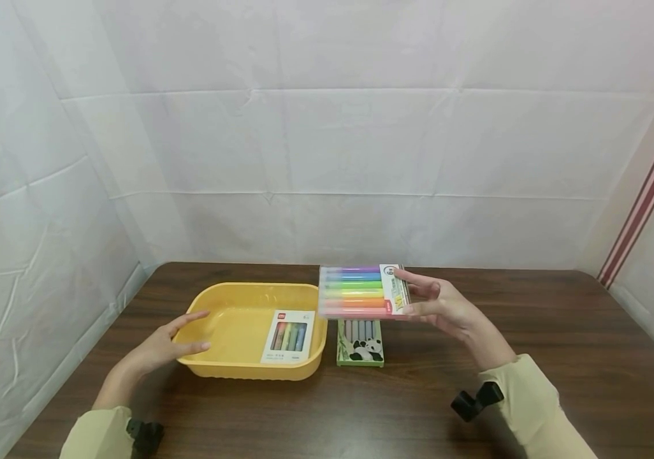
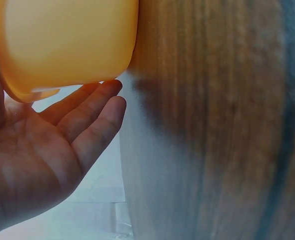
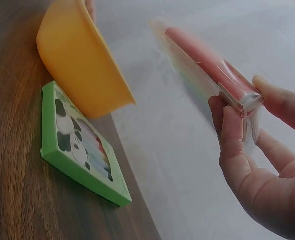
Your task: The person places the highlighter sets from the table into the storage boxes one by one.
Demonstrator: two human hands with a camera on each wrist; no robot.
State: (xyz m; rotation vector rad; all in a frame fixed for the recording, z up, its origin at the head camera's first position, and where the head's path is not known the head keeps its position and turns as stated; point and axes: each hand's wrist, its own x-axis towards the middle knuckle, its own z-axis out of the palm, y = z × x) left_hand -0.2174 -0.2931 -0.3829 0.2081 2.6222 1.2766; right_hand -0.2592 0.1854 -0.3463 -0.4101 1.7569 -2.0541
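Observation:
In the head view my right hand (image 1: 447,308) pinches the card end of a clear flat pack of coloured markers (image 1: 356,293), with the thumb on one side and fingers on the other. The pack is raised above the table, beside a yellow plastic basket (image 1: 252,371). My left hand (image 1: 157,347) is at the basket's left rim. Thumb and index finger reach over the rim, while the other fingers extend along the outer wall (image 2: 67,45). A white box of coloured sticks (image 1: 289,336) lies inside the basket, at its right side.
A green box with a panda picture (image 1: 360,347) lies on the table right of the basket, partly hidden beneath the raised pack in the head view. The dark wooden table (image 1: 384,414) meets white cloth walls (image 1: 350,140) behind and at both sides.

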